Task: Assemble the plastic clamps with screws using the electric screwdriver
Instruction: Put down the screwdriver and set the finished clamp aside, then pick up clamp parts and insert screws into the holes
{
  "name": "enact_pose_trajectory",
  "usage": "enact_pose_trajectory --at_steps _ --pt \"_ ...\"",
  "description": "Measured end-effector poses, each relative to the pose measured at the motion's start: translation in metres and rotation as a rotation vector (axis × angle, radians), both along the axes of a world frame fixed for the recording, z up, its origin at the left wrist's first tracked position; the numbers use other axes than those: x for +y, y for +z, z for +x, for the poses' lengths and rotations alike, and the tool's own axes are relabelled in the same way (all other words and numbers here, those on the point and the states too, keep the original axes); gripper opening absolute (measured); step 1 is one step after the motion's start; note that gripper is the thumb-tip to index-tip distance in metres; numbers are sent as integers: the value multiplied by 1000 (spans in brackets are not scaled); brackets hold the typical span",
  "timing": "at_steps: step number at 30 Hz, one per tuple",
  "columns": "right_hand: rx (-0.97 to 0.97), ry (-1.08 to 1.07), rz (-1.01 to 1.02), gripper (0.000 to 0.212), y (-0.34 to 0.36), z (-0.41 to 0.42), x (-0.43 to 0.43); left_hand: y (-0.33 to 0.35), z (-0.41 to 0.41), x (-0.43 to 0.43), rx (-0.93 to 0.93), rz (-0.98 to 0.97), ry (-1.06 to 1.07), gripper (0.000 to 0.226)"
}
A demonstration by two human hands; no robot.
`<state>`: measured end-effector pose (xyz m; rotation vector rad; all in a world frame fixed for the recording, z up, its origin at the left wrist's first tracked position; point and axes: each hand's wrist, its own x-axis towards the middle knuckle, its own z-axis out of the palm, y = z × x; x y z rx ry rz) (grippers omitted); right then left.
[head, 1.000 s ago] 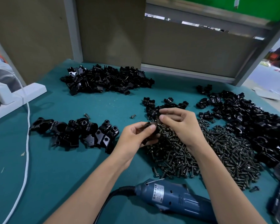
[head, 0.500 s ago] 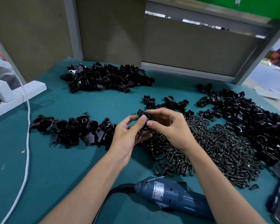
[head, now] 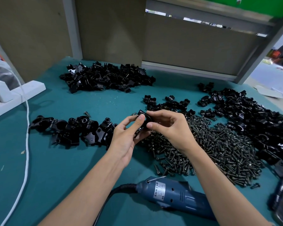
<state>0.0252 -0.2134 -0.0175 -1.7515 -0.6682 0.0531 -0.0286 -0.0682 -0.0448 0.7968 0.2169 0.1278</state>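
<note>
Two hands fit a clamp (head: 146,118) above the worktop (head: 55,160).
Fingers (head: 140,119) of the left hand (head: 127,137) and right hand (head: 169,128) pinch the clamp, held aloft just left of the screws (head: 216,149). Best to seat the halves flush, holes aligned, before lifting the near screwdriver (head: 178,196). Its long axis seems near-to-far; facing hidden.

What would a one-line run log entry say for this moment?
step: handling clamp by hand | left hand: grips black clamp | right hand: pinches it | electric screwdriver: lies untouched on table
</note>
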Motion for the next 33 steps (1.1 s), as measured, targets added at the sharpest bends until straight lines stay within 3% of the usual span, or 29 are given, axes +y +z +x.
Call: enact_pose_trajectory --at_steps 7,9,13,16,19,23,27,29,33 --pt "82 21 -120 28 13 -6 -10 -1 0 -2 -8 -34 2 29" --pt "27 -160 -277 17 22 4 -27 1 0 -4 -17 -96 -16 27" --pt "-161 -579 -770 23 26 36 -73 5 -1 -4 -14 -196 -41 24" --pt "-84 -547 -1113 28 20 52 -87 3 -2 -3 10 -220 -93 21" --pt "-71 -444 -1248 28 19 60 -86 0 -1 -4 73 -211 -142 20" --pt "-122 -360 -1286 18 28 66 -84 -1 0 -4 115 -232 -157 23" --pt "-111 -315 -1253 11 32 68 -89 3 -1 -1 94 -192 -172 53" --pt "-17 -352 -1059 10 33 68 -94 4 -1 -2 91 -160 -166 56" --pt "315 -255 -451 13 37 59 -101 4 -2 -4 81 -111 -164 46"
